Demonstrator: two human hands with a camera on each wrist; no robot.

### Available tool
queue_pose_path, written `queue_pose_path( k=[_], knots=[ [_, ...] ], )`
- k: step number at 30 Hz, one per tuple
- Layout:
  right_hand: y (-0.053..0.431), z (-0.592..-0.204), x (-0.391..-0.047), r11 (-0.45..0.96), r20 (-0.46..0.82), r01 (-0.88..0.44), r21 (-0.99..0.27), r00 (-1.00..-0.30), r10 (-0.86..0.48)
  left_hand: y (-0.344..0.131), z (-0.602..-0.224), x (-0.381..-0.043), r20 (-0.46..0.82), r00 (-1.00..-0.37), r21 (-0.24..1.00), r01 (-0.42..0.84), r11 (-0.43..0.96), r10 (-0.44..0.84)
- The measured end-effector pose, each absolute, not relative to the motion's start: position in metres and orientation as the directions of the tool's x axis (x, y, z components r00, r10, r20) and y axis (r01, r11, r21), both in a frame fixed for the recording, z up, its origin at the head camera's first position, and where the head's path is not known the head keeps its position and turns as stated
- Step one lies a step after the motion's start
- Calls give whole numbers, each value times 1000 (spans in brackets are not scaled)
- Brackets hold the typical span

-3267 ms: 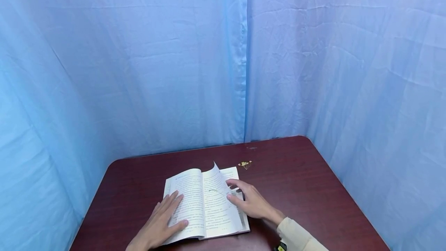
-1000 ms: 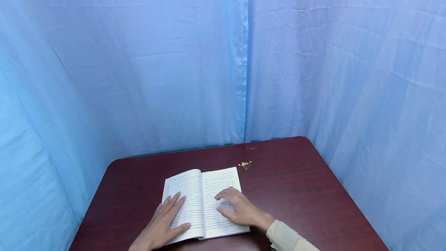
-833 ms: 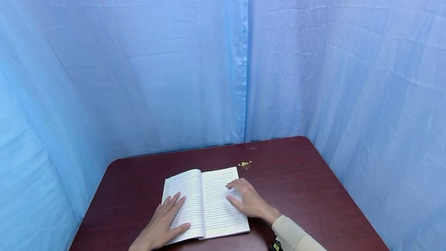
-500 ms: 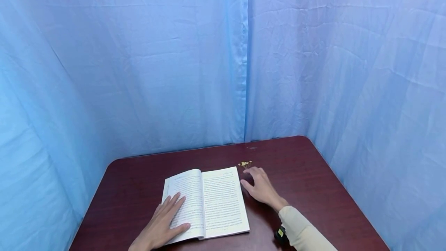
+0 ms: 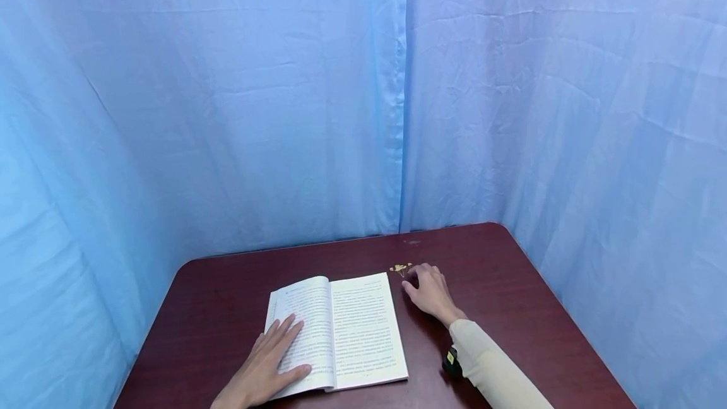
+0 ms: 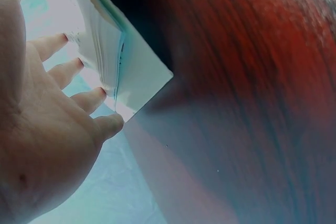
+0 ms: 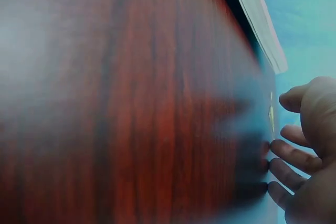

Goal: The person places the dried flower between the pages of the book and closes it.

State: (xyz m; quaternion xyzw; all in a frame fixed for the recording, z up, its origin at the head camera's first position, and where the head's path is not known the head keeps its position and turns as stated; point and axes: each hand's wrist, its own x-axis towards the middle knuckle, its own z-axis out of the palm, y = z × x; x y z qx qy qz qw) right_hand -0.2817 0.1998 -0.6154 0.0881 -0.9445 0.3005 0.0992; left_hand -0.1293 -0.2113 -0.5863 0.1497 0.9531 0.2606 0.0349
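Observation:
An open book with printed pages lies on the dark red table. My left hand rests on its left page with fingers spread; in the left wrist view the fingertips of the left hand lie along the book's page edges. Beyond the book's top right corner is a small, flat gold-coloured ornament with thin strands. My right hand is right beside it, fingers loosely bent, fingertips overlapping its right end. In the right wrist view, the gold piece shows past the spread thumb and fingers of the right hand.
Light blue curtains hang close behind and along both sides of the table. A black band with a yellow patch sits at the right wrist, by a cream sleeve. A pale scuff marks the table's far side.
The right page, lifted and curling earlier, now lies flat. My right hand has swept over that page, then moved off rightward and away to the gold ornament. My left hand has barely moved.

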Motion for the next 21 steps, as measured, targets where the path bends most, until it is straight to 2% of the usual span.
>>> queue_pose_path(
  k=[10,21],
  knots=[
    [198,-620,-299,828,265,-190,-528,-963,-52,-212,-588,-130,17,-953,511,267,817,302],
    [196,-623,-311,864,219,-122,-488,-976,-14,-213,-590,-131,-15,-954,525,248,814,300]
  ],
)
